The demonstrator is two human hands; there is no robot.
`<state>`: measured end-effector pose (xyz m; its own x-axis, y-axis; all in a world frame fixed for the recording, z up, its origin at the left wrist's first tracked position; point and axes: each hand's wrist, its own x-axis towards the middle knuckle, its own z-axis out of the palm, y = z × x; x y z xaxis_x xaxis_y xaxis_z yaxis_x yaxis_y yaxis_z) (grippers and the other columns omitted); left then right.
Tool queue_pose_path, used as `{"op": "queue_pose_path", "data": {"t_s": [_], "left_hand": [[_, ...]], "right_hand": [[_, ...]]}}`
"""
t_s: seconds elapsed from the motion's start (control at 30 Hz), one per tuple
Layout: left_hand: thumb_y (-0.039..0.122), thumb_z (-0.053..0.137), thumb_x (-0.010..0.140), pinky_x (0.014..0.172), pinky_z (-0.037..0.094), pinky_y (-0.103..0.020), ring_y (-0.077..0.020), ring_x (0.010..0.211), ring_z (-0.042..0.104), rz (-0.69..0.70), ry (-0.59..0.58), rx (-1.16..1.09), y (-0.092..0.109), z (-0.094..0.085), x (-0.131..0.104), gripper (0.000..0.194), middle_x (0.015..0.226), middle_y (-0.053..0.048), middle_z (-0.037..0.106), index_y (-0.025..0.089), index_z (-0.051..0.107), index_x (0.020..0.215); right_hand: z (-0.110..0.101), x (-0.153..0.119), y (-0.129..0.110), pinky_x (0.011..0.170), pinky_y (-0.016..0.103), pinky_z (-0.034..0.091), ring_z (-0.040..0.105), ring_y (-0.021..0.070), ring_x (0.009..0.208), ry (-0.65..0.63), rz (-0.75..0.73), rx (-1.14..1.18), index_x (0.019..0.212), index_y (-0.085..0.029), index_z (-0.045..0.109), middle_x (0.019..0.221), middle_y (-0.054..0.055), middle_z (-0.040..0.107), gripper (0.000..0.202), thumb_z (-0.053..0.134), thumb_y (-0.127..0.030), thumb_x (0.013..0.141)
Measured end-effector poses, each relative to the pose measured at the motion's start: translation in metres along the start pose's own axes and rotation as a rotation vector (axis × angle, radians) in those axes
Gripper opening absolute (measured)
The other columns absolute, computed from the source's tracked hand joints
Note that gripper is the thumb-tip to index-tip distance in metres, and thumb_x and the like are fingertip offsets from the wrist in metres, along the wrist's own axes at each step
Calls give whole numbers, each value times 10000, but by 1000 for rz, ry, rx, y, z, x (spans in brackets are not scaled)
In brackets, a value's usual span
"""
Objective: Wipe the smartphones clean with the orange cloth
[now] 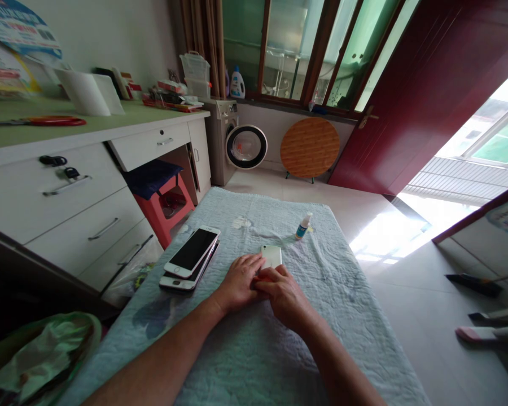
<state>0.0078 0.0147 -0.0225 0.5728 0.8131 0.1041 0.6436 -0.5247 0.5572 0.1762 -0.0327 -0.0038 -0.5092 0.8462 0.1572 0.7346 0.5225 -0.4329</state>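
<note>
A white smartphone (271, 255) lies on the quilted cloth with its back up and its camera at the top left corner. My left hand (240, 282) grips the phone's left side, fingers laid over its edge. Curled over the lower part of the phone, my right hand (287, 294) has its fingers pressed together. Whatever those fingers may hold is hidden, and the phone's lower end is covered by both hands. To the left, a white phone with a dark screen (195, 248) rests on top of another phone (178, 282).
A small spray bottle (303, 226) stands on the light blue cloth (342, 316), right of the hands. Drawers (84, 225) and a red stool (165, 206) flank the left side. Behind are a washing machine (222, 144) with its door ajar and a round wooden tabletop (310, 148).
</note>
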Motion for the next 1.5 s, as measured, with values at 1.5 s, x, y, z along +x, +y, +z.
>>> {"op": "queue_pose_path", "data": {"t_s": [1.5], "left_hand": [[397,732,682,1119,296,-484,-345,1332,404,-4,-35,-17,1,-4,0,760,1466,-143,444,178,480,1365]], "right_hand": [[-3,-2,-13,836,318,408,482,200,924,-35,36,36,1005,-266,701,1012,40,639,320,478,-93,855]]}}
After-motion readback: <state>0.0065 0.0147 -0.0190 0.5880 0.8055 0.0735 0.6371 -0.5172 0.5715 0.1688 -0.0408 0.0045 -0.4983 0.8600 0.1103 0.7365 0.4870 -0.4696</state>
